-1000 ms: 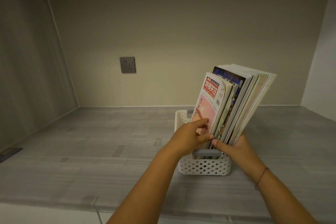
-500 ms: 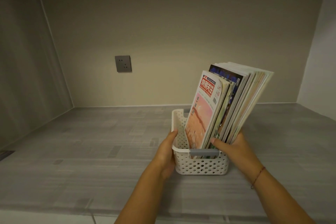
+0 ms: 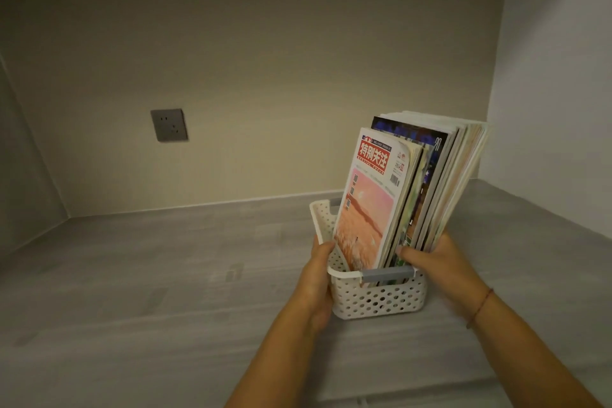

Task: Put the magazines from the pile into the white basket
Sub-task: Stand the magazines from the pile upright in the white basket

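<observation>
Both grips unchanged: left hand clasps basket; right hand seemingly pinches magazines.

Grey worktop, streaked like wood grain, running back to a pale wall. Directly on it, right of centre: one white basket with holed sides and a grey bar on the near rim, standing flat.

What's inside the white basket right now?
Several magazines stand on edge inside the white basket, leaning right. Its wall hides their lower edges and its floor.
</observation>
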